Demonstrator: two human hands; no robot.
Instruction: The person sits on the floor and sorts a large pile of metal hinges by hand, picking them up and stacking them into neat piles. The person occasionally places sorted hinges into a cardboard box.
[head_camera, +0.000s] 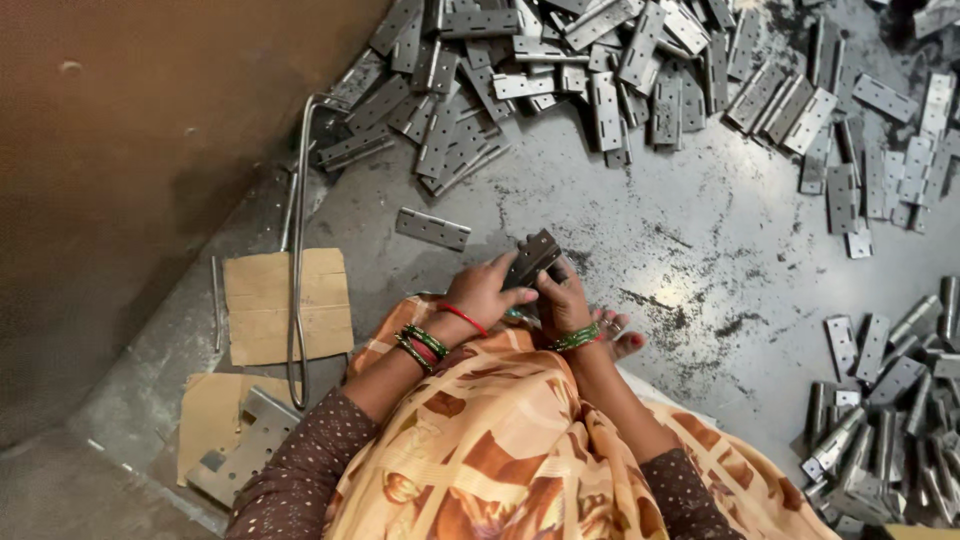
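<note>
The left hand (483, 292) and the right hand (562, 300) both grip one metal hinge (530, 258), held between them above the floor (650, 250). A single hinge leaf (432, 228) lies just beyond the left hand; a big hinge pile (600, 70) lies farther ahead.

A grey concrete floor (640, 240), scuffed and marked with dark stains, fills most of the scene and shines dully under soft light from above. On the left rises a plain brown wall (130, 170), its lower part in shadow. Along its foot runs a bent steel rod (297, 260), beside two flat pieces of brown cardboard (270, 300) and a perforated grey metal plate (240, 450) in the near left corner. A wide heap of grey metal hinges (600, 70) spreads across the far side, and a second pile of metal hinges (890, 410) lies near right
</note>
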